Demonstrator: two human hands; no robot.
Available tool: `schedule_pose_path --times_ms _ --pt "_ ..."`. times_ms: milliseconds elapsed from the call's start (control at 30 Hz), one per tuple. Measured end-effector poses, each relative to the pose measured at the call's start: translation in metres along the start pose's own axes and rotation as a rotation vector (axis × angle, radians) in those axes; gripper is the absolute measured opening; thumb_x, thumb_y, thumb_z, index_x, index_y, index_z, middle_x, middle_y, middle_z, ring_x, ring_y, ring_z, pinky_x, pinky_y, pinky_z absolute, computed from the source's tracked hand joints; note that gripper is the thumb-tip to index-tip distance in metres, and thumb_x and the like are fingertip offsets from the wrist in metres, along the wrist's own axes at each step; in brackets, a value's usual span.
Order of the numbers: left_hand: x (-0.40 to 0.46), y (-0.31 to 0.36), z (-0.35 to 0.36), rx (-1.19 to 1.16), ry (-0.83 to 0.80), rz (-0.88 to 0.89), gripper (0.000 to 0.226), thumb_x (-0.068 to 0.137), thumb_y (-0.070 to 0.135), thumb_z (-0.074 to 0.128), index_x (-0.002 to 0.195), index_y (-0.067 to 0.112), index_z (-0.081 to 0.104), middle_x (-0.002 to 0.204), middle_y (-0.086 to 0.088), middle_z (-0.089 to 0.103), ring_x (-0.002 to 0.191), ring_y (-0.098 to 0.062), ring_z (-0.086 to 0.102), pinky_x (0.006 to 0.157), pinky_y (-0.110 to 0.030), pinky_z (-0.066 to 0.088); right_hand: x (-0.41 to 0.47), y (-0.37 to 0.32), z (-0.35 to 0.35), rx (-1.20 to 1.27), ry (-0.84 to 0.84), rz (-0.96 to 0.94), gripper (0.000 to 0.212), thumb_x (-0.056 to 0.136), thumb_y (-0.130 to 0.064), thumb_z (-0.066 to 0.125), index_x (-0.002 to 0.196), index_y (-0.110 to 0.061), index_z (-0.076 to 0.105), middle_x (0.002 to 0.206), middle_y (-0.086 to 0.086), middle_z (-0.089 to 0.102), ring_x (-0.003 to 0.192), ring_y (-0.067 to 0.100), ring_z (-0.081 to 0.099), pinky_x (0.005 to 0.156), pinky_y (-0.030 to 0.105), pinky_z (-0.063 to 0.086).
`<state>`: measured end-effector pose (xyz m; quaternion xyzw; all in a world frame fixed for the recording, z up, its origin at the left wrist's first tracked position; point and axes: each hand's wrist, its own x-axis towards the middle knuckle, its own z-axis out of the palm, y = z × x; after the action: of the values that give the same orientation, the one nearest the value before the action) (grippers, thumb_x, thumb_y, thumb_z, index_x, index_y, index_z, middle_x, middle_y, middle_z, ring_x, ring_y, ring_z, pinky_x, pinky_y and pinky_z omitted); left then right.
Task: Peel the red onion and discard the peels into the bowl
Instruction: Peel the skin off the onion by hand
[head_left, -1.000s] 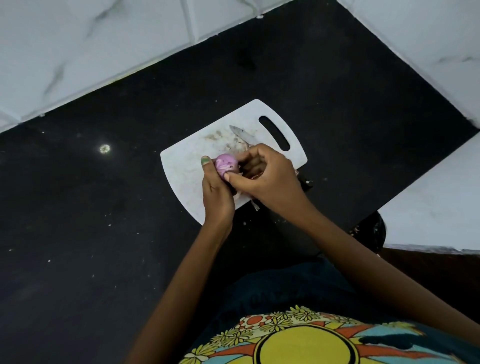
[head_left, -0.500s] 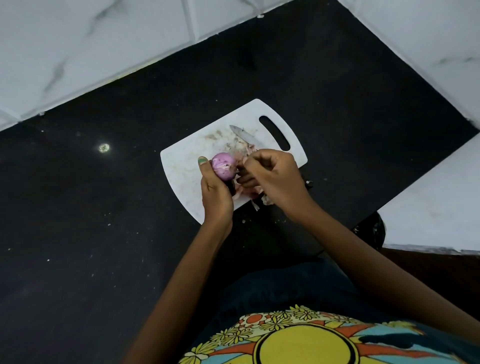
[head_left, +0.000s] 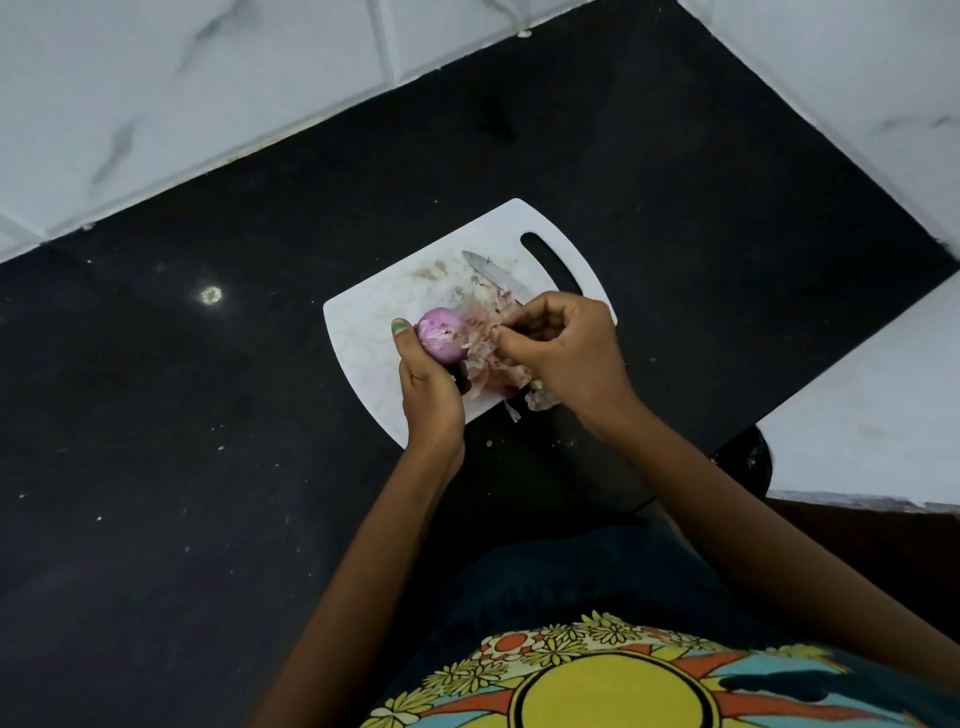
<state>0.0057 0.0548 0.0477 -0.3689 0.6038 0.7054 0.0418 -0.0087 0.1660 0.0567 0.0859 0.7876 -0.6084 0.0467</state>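
The red onion (head_left: 441, 340), purple and partly stripped, sits above the near part of a white cutting board (head_left: 374, 332), gripped in the left hand (head_left: 428, 387), whose fingers curl around its near side with the thumb pressed to its left. Just to its right, the right hand (head_left: 563, 351) has its fingers pinched on a pale, papery peel (head_left: 480, 340) hanging off the onion. A knife (head_left: 491, 273) lies on the board beyond the hands. The board rests on a black desk (head_left: 182, 415).

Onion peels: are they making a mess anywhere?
Yes. Loose peels lie piled on the white cutting board, and a few bits spill over its near edge onto the black counter. No bowl is in view.
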Motion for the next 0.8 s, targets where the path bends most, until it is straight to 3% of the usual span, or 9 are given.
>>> schedule_pose_path --times_ms 67,167,300,367,433,600,667,733,800 --pt "0.003 -0.003 0.0 0.004 0.003 -0.028 0.066 0.098 0.057 0.02 0.113 0.007 0.061 0.122 -0.027 0.059 0.119 -0.039 0.052 0.101 -0.046 0.045 0.005 0.008 -0.004 -0.108 -0.009 0.022 0.008 0.077 -0.006 0.074 0.082 -0.007 0.069 0.075 0.002 0.071 0.07 0.014 0.07 0.068 0.03 0.058" --pt "0.003 -0.005 0.0 -0.001 -0.008 -0.046 0.07 0.097 0.058 0.02 0.122 0.003 0.056 0.125 -0.027 0.057 0.12 -0.039 0.051 0.103 -0.047 0.044 0.007 0.011 -0.008 -0.202 -0.054 -0.002 0.014 0.084 -0.003 0.065 0.091 -0.014 0.068 0.08 -0.01 0.067 0.071 -0.002 0.063 0.067 0.014 0.049" --pt "-0.003 0.0 0.001 0.013 -0.029 -0.011 0.064 0.099 0.054 0.017 0.116 0.009 0.06 0.116 -0.02 0.064 0.112 -0.031 0.059 0.101 -0.044 0.046 -0.001 -0.004 -0.006 -0.088 -0.138 -0.088 0.017 0.08 -0.018 0.074 0.092 -0.008 0.069 0.084 -0.002 0.071 0.076 0.008 0.067 0.071 0.021 0.055" --pt "-0.005 0.0 0.002 0.018 -0.047 0.01 0.059 0.1 0.052 0.015 0.099 0.018 0.064 0.1 -0.008 0.068 0.1 -0.022 0.062 0.098 -0.041 0.049 -0.004 -0.009 -0.002 -0.055 -0.184 -0.095 0.025 0.073 -0.019 0.08 0.091 -0.005 0.068 0.085 0.003 0.072 0.076 0.013 0.07 0.072 0.027 0.058" --pt "-0.007 -0.001 0.002 0.027 -0.054 0.039 0.058 0.1 0.051 0.015 0.097 0.02 0.063 0.097 -0.004 0.067 0.097 -0.018 0.063 0.093 -0.035 0.051 -0.006 -0.01 0.003 -0.033 -0.191 -0.094 0.028 0.071 -0.017 0.081 0.092 -0.004 0.068 0.085 0.006 0.073 0.077 0.015 0.071 0.074 0.03 0.059" --pt "-0.003 -0.011 0.002 0.08 -0.004 0.173 0.058 0.099 0.053 0.015 0.108 0.012 0.055 0.097 -0.012 0.06 0.091 -0.023 0.058 0.083 -0.028 0.044 -0.009 -0.01 0.01 -0.013 -0.087 -0.121 0.016 0.078 -0.009 0.075 0.092 -0.002 0.073 0.082 0.006 0.074 0.075 0.013 0.071 0.072 0.023 0.057" --pt "-0.002 -0.014 0.002 0.118 0.045 0.232 0.045 0.1 0.049 0.017 0.101 0.019 0.05 0.089 -0.003 0.057 0.083 -0.018 0.055 0.074 -0.02 0.041 -0.009 -0.009 0.013 -0.017 -0.067 -0.137 0.011 0.079 -0.006 0.072 0.089 -0.002 0.074 0.078 0.004 0.073 0.072 0.011 0.07 0.07 0.021 0.056" --pt "-0.003 -0.014 0.003 0.137 0.084 0.279 0.034 0.102 0.042 0.018 0.098 0.018 0.042 0.081 0.005 0.049 0.076 -0.016 0.049 0.068 -0.023 0.039 -0.01 -0.009 0.014 -0.014 -0.051 -0.138 0.007 0.08 -0.004 0.071 0.086 -0.003 0.074 0.074 0.002 0.072 0.067 0.007 0.067 0.066 0.02 0.054" --pt "-0.003 -0.014 0.004 0.128 0.089 0.284 0.04 0.099 0.046 0.018 0.098 0.013 0.04 0.081 0.003 0.048 0.076 -0.018 0.048 0.068 -0.027 0.041 -0.01 -0.011 0.015 -0.007 -0.052 -0.118 0.004 0.08 -0.004 0.069 0.083 -0.003 0.073 0.071 0.004 0.071 0.063 0.007 0.065 0.063 0.02 0.053"
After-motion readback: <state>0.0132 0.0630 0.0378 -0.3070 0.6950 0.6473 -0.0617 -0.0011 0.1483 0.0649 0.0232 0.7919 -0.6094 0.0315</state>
